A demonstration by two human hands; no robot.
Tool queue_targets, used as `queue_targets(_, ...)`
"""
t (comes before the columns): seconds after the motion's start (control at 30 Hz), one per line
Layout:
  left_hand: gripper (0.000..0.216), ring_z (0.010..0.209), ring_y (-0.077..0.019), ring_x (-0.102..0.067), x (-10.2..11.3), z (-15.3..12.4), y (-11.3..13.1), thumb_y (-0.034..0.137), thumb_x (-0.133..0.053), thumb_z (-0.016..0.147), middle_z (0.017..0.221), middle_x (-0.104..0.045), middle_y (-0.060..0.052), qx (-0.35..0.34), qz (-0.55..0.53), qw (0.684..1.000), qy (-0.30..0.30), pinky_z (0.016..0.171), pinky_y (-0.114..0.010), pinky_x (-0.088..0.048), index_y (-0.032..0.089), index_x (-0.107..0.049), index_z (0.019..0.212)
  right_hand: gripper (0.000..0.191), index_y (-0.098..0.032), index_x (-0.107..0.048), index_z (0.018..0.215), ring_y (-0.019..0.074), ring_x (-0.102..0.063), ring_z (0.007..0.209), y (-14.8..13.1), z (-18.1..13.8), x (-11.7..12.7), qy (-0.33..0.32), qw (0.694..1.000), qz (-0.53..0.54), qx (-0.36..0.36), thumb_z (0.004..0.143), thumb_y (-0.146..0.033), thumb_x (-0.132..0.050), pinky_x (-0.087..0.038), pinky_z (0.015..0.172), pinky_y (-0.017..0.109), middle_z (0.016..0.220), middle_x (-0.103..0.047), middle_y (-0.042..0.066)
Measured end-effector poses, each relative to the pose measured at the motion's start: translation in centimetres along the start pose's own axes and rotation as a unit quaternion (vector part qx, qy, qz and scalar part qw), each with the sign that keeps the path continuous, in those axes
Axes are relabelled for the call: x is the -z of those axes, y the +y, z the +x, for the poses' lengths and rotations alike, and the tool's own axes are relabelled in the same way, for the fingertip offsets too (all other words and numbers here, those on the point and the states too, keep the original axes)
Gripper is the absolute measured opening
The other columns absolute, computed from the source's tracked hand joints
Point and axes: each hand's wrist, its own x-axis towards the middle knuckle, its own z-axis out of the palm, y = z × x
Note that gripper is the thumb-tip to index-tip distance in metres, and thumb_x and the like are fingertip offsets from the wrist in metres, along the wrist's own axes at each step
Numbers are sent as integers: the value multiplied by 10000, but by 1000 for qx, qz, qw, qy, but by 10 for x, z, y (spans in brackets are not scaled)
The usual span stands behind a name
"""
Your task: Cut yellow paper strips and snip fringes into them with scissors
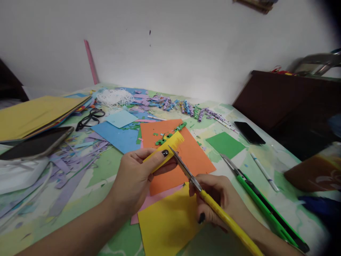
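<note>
My left hand [138,174] pinches a folded strip of yellow paper [170,145] whose far end is cut into a fringe. My right hand [221,199] is closed round the yellow handles of a pair of scissors [186,170]. The thin metal blades point up and left, and their tip touches the yellow strip near my left thumb. Both hands hover over an orange sheet [191,153] and a yellow sheet [167,224] lying on the table.
A green box cutter [263,206] lies at the right beside a white pen [263,172], a green square [225,144] and a black phone [249,132]. Glasses [89,119], blue paper [117,137], another phone [37,142], a paper stack [34,112] and purple scraps lie left. Curled paper strips [186,106] line the back.
</note>
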Motion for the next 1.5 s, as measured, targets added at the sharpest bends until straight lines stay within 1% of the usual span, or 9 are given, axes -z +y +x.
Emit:
queue_targets(0.2,104,807,-240,-720,0,0,0,225,-757,699,800,-760,-96,0,3,1000,7,778,-322,-587,121,-748,700,420,-167,-512,653,40,-337,394,0,1,-1,3,1000,-6,-5,598,-433,-832,-209,363,183,500,-437,-70)
queue_targets(0.4,93,805,-225,-722,0,-1,1,217,-745,717,782,-763,-75,-1,-1,1000,0,756,-277,-588,130,-744,682,413,-174,-523,634,42,-334,383,0,0,-2,23,999,-20,-15,542,-365,-876,-203,342,174,479,-436,-74)
queue_targets(0.53,107,845,-216,-716,0,-2,1,241,-717,754,822,-768,-62,2,6,1000,-9,779,-253,-578,144,-754,726,405,-177,-526,621,31,-323,347,-1,1,-1,23,1000,-11,-17,548,-380,-869,-190,325,174,476,-436,-75)
queue_targets(0.7,105,830,-241,-720,-1,0,1,226,-738,722,824,-765,-95,-1,4,1000,4,787,-315,-587,122,-751,715,467,-170,-524,661,41,-328,387,-3,2,-2,12,1000,-14,-13,543,-486,-847,-214,354,180,494,-464,-63)
queue_targets(0.83,84,796,-237,-723,-1,1,1,207,-745,712,788,-761,-89,0,-7,1000,3,774,-328,-592,124,-754,716,546,-160,-530,706,39,-292,414,-4,-1,-1,0,1000,-19,-7,505,-566,-834,-230,385,180,488,-422,-79)
queue_targets(1.03,80,778,-209,-722,-1,-1,0,205,-735,733,782,-761,-78,-1,-9,1000,-2,750,-282,-593,130,-756,713,550,-158,-538,734,35,-288,402,-6,-1,0,-16,1000,-19,-4,566,-625,-775,-217,380,187,507,-445,-69)
queue_targets(1.17,81,771,-197,-721,-1,-1,0,204,-735,734,779,-761,-74,-2,-3,1000,0,743,-258,-590,127,-755,716,547,-162,-528,716,38,-294,417,-4,0,0,-11,1000,-13,-5,561,-621,-781,-227,389,186,514,-429,-72)
queue_targets(1.37,88,768,-193,-722,0,0,-1,202,-736,733,778,-762,-71,-6,-4,1000,0,743,-248,-588,122,-748,698,506,-162,-529,713,47,-342,413,-1,1,-1,-9,1000,-16,-1,596,-586,-780,-223,374,185,520,-489,-48)
queue_targets(1.5,82,758,-196,-723,0,0,-1,198,-738,728,770,-761,-70,-4,-6,1000,1,723,-244,-591,121,-748,700,475,-167,-525,677,57,-362,421,0,1,-1,3,1000,-23,0,586,-540,-804,-242,381,187,503,-478,-52)
